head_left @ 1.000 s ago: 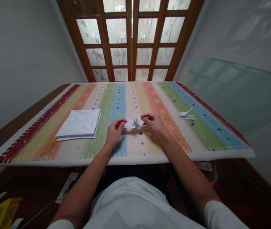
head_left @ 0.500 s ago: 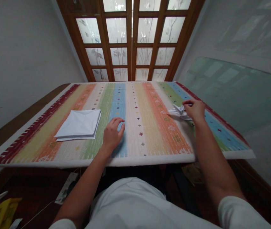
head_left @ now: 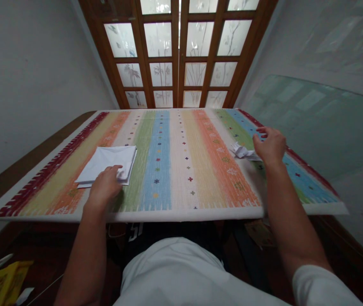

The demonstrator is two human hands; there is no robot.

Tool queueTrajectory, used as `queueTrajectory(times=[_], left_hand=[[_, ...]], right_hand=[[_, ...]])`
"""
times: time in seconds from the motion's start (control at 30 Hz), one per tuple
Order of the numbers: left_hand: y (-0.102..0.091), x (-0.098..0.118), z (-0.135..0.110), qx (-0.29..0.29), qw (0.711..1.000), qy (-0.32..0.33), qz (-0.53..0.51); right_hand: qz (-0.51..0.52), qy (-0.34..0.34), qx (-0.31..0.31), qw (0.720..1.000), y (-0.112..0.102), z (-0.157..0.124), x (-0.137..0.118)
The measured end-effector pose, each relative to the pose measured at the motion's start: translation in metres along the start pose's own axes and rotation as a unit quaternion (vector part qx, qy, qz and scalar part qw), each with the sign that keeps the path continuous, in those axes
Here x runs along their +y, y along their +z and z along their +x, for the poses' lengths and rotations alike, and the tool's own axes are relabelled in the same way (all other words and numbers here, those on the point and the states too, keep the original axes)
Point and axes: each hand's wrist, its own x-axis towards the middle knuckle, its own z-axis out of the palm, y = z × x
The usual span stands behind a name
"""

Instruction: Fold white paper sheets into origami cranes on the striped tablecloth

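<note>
A stack of white paper squares point(head_left: 111, 159) lies on the left part of the striped tablecloth. My left hand point(head_left: 106, 182) is over the near right corner of that stack, its fingers apart and slightly blurred; whether it touches the paper I cannot tell. Over on the right, folded white paper pieces point(head_left: 244, 152), shaped like origami cranes, rest on the cloth. Just beside and above them is my right hand point(head_left: 271, 144), with its fingers apart and nothing visible in them. Part of the folded paper is hidden behind this hand.
The striped cloth point(head_left: 175, 178) covers a table whose brown edge point(head_left: 37, 157) shows at left. Wooden doors with glass panes point(head_left: 178, 59) stand beyond it. A glass sheet point(head_left: 321, 123) leans at the right wall. A yellow basket point(head_left: 5, 280) sits low at left.
My left hand has moved left from the blue stripe to the paper stack. My right hand has let go of the folded paper crane and drawn slightly right.
</note>
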Motion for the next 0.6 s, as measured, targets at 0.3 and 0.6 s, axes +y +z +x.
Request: queueTrajectory(times=[0.3,0.6], left_hand=[[0.004,-0.024,-0.001,0.053,0.997,-0.021,-0.053],[-0.022,-0.033,0.005,-0.066,0.997,-0.035,-0.036]], right_hand=[[0.066,-0.055,0.003,0.996,0.002,-0.008,-0.023],[0.071,-0.083,-0.030,0.994,0.018,-0.012,-0.012]])
